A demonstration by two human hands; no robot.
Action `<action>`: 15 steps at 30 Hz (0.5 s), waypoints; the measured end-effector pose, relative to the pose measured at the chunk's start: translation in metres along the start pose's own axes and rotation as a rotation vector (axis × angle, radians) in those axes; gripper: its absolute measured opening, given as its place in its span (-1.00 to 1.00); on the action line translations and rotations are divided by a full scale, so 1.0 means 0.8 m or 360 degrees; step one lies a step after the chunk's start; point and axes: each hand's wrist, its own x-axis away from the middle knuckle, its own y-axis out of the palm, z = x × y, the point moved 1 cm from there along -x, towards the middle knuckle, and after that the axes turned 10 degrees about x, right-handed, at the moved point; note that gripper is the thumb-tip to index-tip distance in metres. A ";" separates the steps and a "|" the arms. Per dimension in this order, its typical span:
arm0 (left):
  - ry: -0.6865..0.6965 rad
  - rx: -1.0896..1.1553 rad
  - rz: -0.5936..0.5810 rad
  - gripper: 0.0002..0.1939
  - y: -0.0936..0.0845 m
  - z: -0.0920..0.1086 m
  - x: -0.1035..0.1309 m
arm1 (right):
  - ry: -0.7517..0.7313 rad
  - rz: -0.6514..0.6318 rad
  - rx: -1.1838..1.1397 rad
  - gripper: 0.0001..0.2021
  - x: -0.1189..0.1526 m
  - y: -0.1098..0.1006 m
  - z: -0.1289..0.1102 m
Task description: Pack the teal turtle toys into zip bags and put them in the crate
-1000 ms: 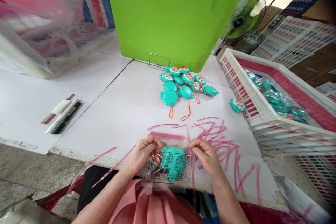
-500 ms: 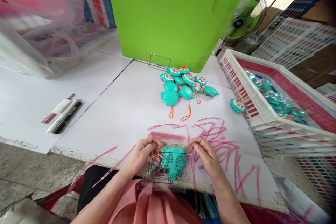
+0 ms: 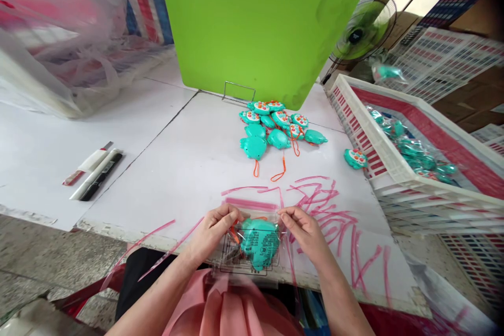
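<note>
A clear printed plastic bag lies at the table's front edge, with a teal animal-shaped toy inside. Part of an orange cord shows at the toy's left side. My left hand pinches the bag's upper left edge between thumb and finger. At the upper right edge, my right hand pinches the same bag. Just beyond the hands, a pink strip lies flat. Farther back sits a pile of teal toys, several with white faces and coloured buttons, some with orange cords.
Many pink strips litter the table's right side. A white crate at the right contains bagged toys; one toy lies beside it. A green board stands behind the pile. A marker and cutter lie left.
A blurred bagged teal toy has appeared in the air above the crate's far side. My right hand has shifted slightly left; both hands keep their pinch on the bag.
</note>
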 end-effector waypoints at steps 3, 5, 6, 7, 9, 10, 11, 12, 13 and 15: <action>0.0008 -0.0021 0.0021 -0.61 0.001 -0.002 -0.002 | -0.0012 -0.0002 0.0001 -0.70 -0.003 0.003 0.003; 0.0023 -0.0028 0.0054 -0.61 0.002 -0.005 -0.003 | 0.0002 -0.0006 -0.0003 -0.70 -0.004 0.004 0.003; 0.0029 -0.0041 0.0070 -0.61 0.003 -0.006 -0.004 | 0.0008 -0.0007 -0.0002 -0.69 -0.004 0.004 0.003; 0.0030 -0.0059 0.0079 -0.61 0.003 -0.006 -0.004 | 0.0007 -0.0005 0.0001 -0.69 -0.004 0.004 0.002; 0.0026 -0.0098 0.0083 -0.62 0.005 -0.008 -0.004 | -0.0005 0.0011 0.0006 -0.69 -0.004 0.005 0.001; 0.0030 -0.0112 0.0089 -0.63 0.006 -0.008 -0.004 | -0.0012 0.0023 0.0005 -0.69 -0.004 0.005 0.000; 0.0035 -0.0121 0.0102 -0.64 0.006 -0.009 -0.004 | -0.0019 0.0037 0.0001 -0.70 -0.004 0.006 0.000; 0.0037 -0.0112 0.0114 -0.65 0.007 -0.010 -0.004 | -0.0025 0.0050 -0.0001 -0.70 -0.004 0.006 -0.001; 0.0036 -0.0077 0.0123 -0.66 0.007 -0.011 -0.004 | -0.0034 0.0066 -0.0001 -0.71 -0.004 0.007 -0.001; 0.0021 0.0071 0.0123 -0.66 0.007 -0.015 -0.005 | -0.0060 0.0101 0.0014 -0.71 -0.003 0.009 -0.003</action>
